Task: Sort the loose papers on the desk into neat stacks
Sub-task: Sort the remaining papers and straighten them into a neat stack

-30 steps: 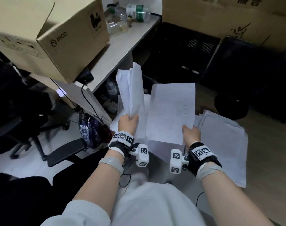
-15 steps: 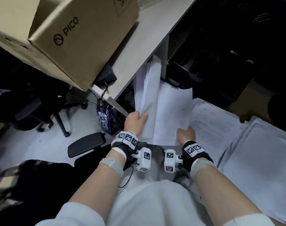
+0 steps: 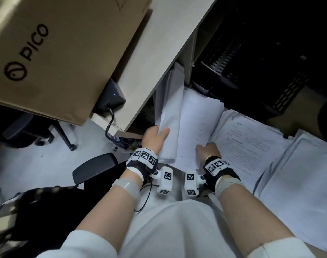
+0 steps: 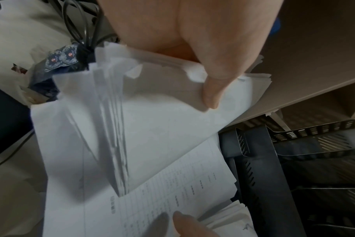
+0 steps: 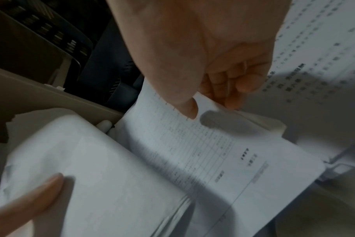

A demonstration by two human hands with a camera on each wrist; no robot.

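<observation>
Two hands, left hand (image 3: 155, 135) and right hand (image 3: 208, 149), one held sheaf of papers (image 3: 170, 116), one single printed sheet (image 3: 198, 123), two paper stacks at right (image 3: 248, 146) (image 3: 300, 183), one cardboard box (image 3: 56, 53) upper left, one desk (image 3: 159, 43), two wrist cameras (image 3: 165, 180) (image 3: 191, 183).

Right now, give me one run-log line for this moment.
left hand: grips paper bundle | right hand: pinches printed sheet | stacks: lying right of hands | phase: sorting, unfinished

White papers (image 3: 194, 116), brown cardboard box (image 3: 65, 53), black mesh trays (image 3: 252, 71).
</observation>
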